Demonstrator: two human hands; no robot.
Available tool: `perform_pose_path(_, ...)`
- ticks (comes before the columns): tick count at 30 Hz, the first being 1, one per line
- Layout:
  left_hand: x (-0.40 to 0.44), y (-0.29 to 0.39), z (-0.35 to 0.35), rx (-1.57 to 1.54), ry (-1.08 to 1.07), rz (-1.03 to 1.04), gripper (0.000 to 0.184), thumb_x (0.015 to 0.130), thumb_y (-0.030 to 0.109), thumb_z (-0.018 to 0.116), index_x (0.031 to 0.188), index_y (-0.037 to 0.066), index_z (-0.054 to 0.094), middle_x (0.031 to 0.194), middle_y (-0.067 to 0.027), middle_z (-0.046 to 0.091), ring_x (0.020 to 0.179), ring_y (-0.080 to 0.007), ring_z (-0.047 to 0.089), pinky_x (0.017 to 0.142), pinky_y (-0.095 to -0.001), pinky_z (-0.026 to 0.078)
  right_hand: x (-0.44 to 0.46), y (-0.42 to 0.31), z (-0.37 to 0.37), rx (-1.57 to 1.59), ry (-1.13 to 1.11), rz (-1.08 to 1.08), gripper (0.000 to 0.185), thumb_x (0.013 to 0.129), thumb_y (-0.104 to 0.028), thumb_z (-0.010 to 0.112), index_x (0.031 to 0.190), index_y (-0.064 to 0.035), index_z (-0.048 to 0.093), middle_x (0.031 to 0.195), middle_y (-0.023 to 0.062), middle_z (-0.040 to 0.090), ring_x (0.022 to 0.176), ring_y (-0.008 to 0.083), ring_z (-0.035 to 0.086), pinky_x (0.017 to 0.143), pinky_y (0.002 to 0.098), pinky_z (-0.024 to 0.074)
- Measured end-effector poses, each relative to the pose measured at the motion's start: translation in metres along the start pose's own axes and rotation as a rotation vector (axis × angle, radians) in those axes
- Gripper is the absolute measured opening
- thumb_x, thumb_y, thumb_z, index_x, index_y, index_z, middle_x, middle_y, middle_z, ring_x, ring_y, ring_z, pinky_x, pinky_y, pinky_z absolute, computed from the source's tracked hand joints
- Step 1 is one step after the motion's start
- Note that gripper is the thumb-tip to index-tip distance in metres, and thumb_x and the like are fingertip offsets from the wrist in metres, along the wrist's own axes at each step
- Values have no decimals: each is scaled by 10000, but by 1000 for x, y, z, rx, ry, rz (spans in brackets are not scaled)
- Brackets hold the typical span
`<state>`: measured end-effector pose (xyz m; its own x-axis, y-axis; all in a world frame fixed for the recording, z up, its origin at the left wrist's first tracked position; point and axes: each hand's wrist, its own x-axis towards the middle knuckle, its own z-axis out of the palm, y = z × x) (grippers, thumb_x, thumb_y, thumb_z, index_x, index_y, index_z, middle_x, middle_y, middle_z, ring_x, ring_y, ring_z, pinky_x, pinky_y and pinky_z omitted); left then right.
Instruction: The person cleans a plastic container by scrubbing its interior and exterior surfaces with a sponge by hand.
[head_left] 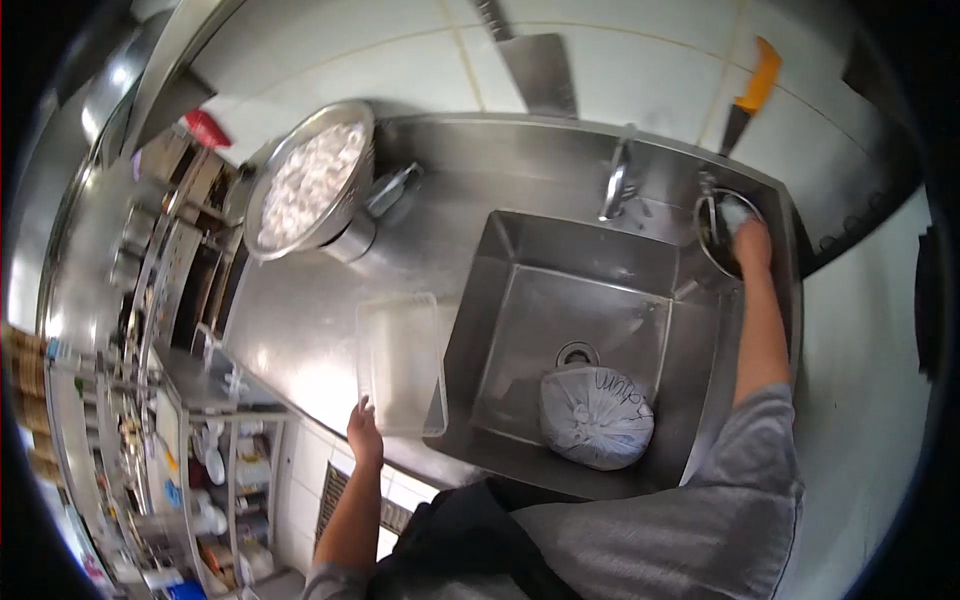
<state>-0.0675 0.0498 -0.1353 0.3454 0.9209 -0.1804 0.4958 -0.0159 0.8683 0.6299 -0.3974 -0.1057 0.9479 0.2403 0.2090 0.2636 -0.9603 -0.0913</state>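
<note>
My left hand (365,435) grips the near left edge of a clear plastic container (398,360), which rests on the steel counter beside the sink. At the right rear corner, my right hand (750,245) reaches into a round metal bowl (711,232). Its fingers are bent around something pale there, too small to make out. A tied plastic bag (597,418) with dark writing lies in the sink basin (575,330), near the drain.
A large steel bowl (345,200) of pale pieces stands at the back left of the counter. The faucet (617,185) rises behind the basin. On the tiled wall are a wide blade (542,75) and an orange-handled knife (762,78). Shelves (235,490) stand at lower left.
</note>
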Motion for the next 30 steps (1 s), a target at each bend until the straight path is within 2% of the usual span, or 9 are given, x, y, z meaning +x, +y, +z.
perform_pose_path(2,-6,19,-2,555,57,81,330,882,128,582,1207,93,628,1002,-178,628,925,-307,614,847,-389,480,-16,-6,-35,187,328,64,248,913,-186,504,992,41,564,1065,314,601,994,439,591,825,493,476)
perform_pose_path(6,-10,34,7,482,168,88,442,804,-3,580,1236,89,581,1025,-195,614,969,-353,614,841,-431,492,-67,1,-59,816,491,317,351,927,-187,461,1201,22,529,1096,226,625,1029,326,609,904,416,457)
perform_pose_path(10,-1,44,14,548,103,9,298,819,39,590,1115,68,595,974,-166,669,912,-317,649,800,-399,501,-182,-63,-18,1982,137,584,429,969,-238,442,1365,-72,442,1345,82,502,1213,233,497,1034,422,380)
perform_pose_path(13,8,44,25,503,53,97,199,834,78,582,1025,28,555,952,-214,655,903,-387,637,792,-424,499,-283,-151,34,1658,-467,1169,407,982,-427,427,1251,-145,546,1120,53,623,943,236,592,781,435,481)
perform_pose_path(14,10,43,30,513,33,103,205,836,65,563,1033,18,528,962,-231,648,910,-413,629,797,-437,497,-317,-144,95,1693,-781,1078,599,957,-496,465,1450,-173,355,1387,74,470,1212,266,489,984,466,397)
perform_pose_path(17,9,38,38,537,12,196,309,825,16,496,1127,17,428,1008,-265,630,964,-441,614,807,-483,489,-354,-209,16,1356,-935,1017,627,942,-468,532,1442,-135,350,1366,93,473,1211,255,487,964,434,422)
perform_pose_path(23,-1,73,38,484,-174,200,596,792,1,492,1354,104,324,1108,-263,614,1041,-439,596,861,-486,486,-360,-283,-77,1456,-647,-68,725,814,-155,769,1379,-76,321,1157,149,546,1022,210,569,864,351,491)
perform_pose_path(27,7,77,54,565,-341,266,641,791,5,501,1396,136,332,1172,-263,571,1068,-442,575,880,-495,484,-363,-360,-100,1189,-451,-427,702,758,-168,809,1292,-99,358,1032,159,589,959,281,618,829,366,495)
perform_pose_path(30,10,74,60,479,-432,428,622,810,0,517,1394,137,355,1182,-262,556,1077,-449,563,889,-500,481,-377,-408,-54,846,-369,-511,601,742,-266,803,1196,-59,469,1256,187,535,1006,382,599,849,424,498)
